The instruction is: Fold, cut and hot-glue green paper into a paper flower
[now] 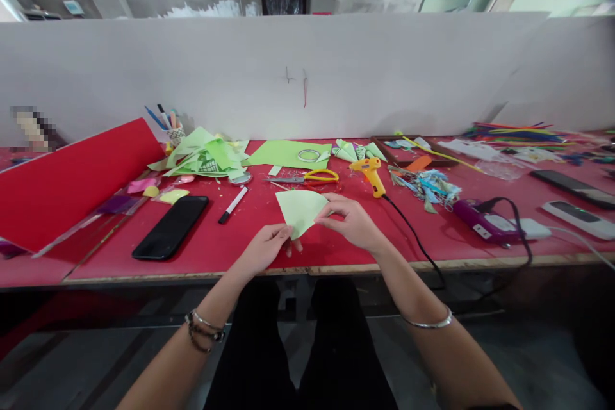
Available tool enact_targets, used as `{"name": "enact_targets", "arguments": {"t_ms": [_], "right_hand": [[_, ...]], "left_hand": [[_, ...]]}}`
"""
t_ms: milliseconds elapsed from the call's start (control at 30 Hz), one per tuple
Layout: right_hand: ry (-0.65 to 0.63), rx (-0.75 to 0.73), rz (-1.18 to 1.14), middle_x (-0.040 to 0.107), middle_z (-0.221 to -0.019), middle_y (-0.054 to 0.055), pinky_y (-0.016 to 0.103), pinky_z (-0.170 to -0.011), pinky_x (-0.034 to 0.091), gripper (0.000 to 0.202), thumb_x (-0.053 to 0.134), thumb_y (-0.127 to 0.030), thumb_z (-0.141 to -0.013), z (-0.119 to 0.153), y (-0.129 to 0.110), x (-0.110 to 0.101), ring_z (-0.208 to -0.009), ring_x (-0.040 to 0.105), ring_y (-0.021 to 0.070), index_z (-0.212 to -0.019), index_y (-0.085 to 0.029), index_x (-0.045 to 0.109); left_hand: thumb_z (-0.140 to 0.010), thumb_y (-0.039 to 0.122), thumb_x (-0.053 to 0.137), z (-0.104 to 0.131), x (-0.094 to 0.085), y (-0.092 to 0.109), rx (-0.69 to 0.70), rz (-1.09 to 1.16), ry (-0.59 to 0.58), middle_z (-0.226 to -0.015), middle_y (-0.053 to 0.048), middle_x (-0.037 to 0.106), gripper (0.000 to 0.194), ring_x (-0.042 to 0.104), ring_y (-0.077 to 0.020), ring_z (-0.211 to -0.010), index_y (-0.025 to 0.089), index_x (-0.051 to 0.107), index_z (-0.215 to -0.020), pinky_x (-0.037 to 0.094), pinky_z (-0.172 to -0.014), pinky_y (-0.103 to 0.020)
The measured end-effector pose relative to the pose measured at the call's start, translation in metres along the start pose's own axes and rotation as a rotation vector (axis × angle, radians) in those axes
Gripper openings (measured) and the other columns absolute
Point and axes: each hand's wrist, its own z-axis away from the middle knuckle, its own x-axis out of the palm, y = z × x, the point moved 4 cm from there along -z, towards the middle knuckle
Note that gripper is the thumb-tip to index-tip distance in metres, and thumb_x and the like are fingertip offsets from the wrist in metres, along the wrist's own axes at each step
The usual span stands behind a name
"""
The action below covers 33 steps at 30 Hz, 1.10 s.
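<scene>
A pale green fan-shaped piece of paper (302, 210) is held up above the front part of the red table. My left hand (269, 246) pinches its lower pointed end, thumb in front and fingers partly behind. At the paper's right edge, my right hand (348, 221) is closed on it between thumb and fingers. Just beyond the paper lie scissors with yellow handles (321, 175), and a yellow glue gun (369, 175) stands to the right with its black cord running to the table edge.
Left of my hands are a black phone (171, 228), a marker (233, 205) and a pile of green paper scraps (206, 155). Farther right are a purple power strip (485, 221) and blue tassels (432, 187). A white partition (216, 77) stands behind.
</scene>
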Motion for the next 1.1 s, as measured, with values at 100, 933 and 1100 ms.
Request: {"name": "enact_targets", "arguments": {"t_ms": [100,933,1100], "right_hand": [[-0.028,0.035,-0.011,0.058,-0.070,0.002,0.026,-0.065,0.040,0.015,0.059,-0.030,-0.069,-0.002,0.002,0.000,-0.068,0.053,0.0142,-0.062,-0.018,0.063],[-0.046,0.163,0.234,0.063,-0.068,0.002,0.021,-0.059,0.039,0.011,0.058,-0.025,-0.071,0.021,0.030,0.024,-0.063,0.056,0.0115,-0.067,-0.016,0.064],[-0.085,0.089,0.265,0.058,-0.073,0.002,0.022,-0.064,0.041,0.011,0.059,-0.026,-0.072,0.022,0.029,0.019,-0.069,0.055,0.0117,-0.073,-0.016,0.064]], "left_hand": [[-0.082,0.039,0.034,0.003,0.002,0.003,0.015,-0.112,0.012,-0.061,-0.002,0.060,0.041,0.050,-0.0117,-0.055,0.014,0.060,-0.063,0.038,-0.059,-0.022],[-0.081,0.031,0.046,0.000,0.019,-0.005,0.227,-0.844,0.188,-0.080,-0.001,0.061,0.019,0.054,-0.0143,-0.074,0.019,0.061,-0.078,0.036,-0.068,-0.027],[-0.081,0.031,0.046,0.001,0.017,-0.007,0.218,-0.853,0.157,-0.078,-0.001,0.063,0.021,0.054,-0.0126,-0.070,0.018,0.061,-0.075,0.034,-0.063,-0.024]]}}
